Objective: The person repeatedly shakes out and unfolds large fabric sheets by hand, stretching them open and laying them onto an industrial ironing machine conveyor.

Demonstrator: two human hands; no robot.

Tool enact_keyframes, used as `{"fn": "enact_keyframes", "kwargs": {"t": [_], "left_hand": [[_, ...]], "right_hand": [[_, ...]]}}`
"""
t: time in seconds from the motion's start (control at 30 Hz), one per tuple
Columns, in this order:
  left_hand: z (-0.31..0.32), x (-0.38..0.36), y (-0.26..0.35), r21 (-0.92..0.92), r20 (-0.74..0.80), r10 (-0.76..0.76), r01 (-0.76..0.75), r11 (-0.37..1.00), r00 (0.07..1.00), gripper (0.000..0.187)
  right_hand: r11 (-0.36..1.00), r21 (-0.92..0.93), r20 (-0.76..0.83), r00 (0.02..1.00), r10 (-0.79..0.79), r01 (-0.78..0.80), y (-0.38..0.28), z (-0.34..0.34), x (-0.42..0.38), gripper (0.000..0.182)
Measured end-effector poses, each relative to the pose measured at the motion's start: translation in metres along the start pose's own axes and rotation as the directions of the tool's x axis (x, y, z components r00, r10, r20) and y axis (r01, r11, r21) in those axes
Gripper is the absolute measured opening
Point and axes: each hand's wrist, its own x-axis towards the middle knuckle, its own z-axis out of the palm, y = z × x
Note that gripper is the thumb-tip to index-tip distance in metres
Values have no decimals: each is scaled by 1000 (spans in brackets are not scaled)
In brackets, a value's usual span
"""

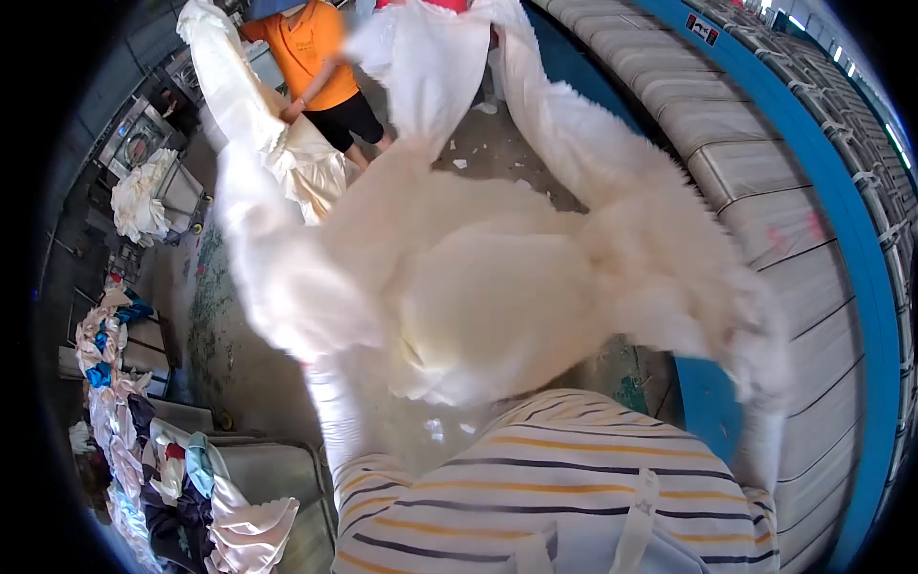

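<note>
A large off-white cloth [497, 297] with a fringed or ruffled edge is spread in the air in front of me, blurred by motion. My left arm, in a white sleeve [335, 411], reaches up to its near left part. On the other side my right arm's white sleeve [762, 440] runs up to the cloth's near right part. Both hands are mostly covered by fabric, their fingers hidden, and the cloth hangs from them. Its far parts rise toward a person in red [430, 4], who is largely hidden behind it.
A co-worker in an orange shirt [308, 57] handles a cream cloth [234, 77] at far left. Along my right runs a machine with a wide padded belt [765, 172] and blue frame [841, 201]. Piled linens [172, 488] and a loaded cart [182, 196] stand left. Scraps litter the floor.
</note>
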Motion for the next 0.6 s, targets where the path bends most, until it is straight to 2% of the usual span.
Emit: {"fn": "enact_keyframes", "kwargs": {"t": [0.03,0.07,0.1,0.13,0.17,0.2,0.23,0.27,0.33,0.4,0.43,0.5,0.53,0.6], "left_hand": [[14,-20,10,-169,212,163,-128,977,964,33],[28,-42,21,-368,410,306,-151,917,859,31],[40,-64,33,-530,558,417,-78,844,718,29],[48,-84,47,-642,634,527,6,767,566,26],[55,-104,60,-719,645,633,60,692,429,24],[57,-123,71,-776,618,722,97,623,312,22],[58,-139,77,-817,575,781,121,564,243,19],[60,-152,80,-847,531,822,144,511,206,17],[60,-167,81,-863,498,851,191,467,170,13],[56,-183,74,-854,513,842,196,481,167,12],[53,-188,73,-851,519,838,198,487,168,12],[50,-191,72,-806,561,814,322,497,149,12],[49,-192,71,-780,578,805,382,496,135,12],[45,-192,71,-774,595,784,390,499,178,16]], "right_hand": [[996,85,82,997,5,-12,15,19,8,73],[985,166,164,986,10,-38,31,38,16,73],[972,221,280,960,13,-78,49,51,23,73],[926,337,364,931,38,-169,67,65,27,67],[859,435,449,892,52,-269,84,73,25,61],[864,409,368,919,139,-295,96,70,21,57],[864,385,280,933,225,-324,108,66,13,53],[861,364,187,933,307,-356,118,60,10,49],[854,445,49,959,278,-270,132,52,11,41],[823,531,-101,949,299,-202,129,52,7,31],[802,574,-138,945,296,-167,125,51,6,31],[756,649,-214,933,290,-86,122,43,7,29],[754,653,-221,934,279,-71,129,33,10,29],[816,578,-301,924,236,-20,117,34,7,29]]}}
